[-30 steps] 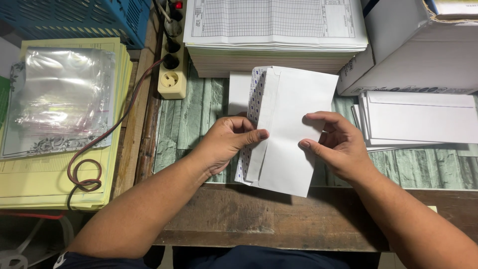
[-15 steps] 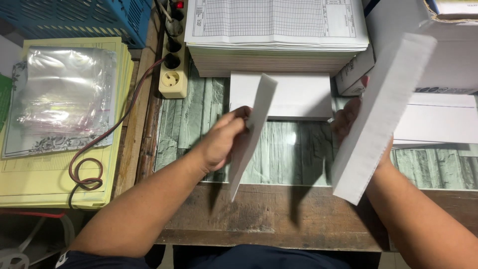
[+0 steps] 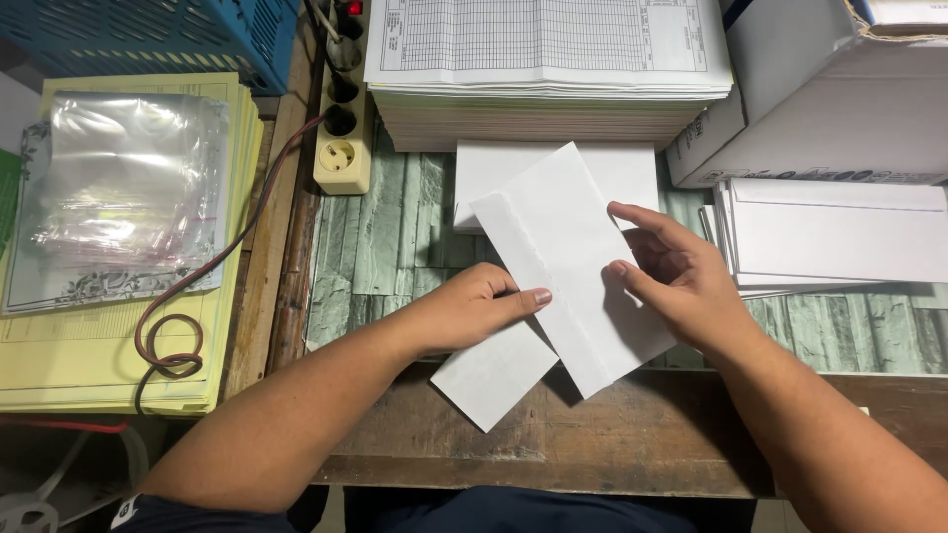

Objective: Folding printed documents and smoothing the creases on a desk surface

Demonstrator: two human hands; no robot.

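Left hand (image 3: 472, 314) and right hand (image 3: 681, 281) both pinching a smooth white rectangular envelope (image 3: 568, 262).

Wooden table (image 3: 632, 434) with green mat (image 3: 395, 237): paper stack (image 3: 543, 99), power strip (image 3: 341, 148), envelope pile (image 3: 839, 237), cardboard box (image 3: 810, 128), yellow sheets (image 3: 59, 355).

A stack of printed forms (image 3: 548, 59) sits ahead of me. Power strip (image 3: 344, 128) and blue basket (image 3: 148, 39) lie left, yellow paper (image 3: 59, 345) below them.
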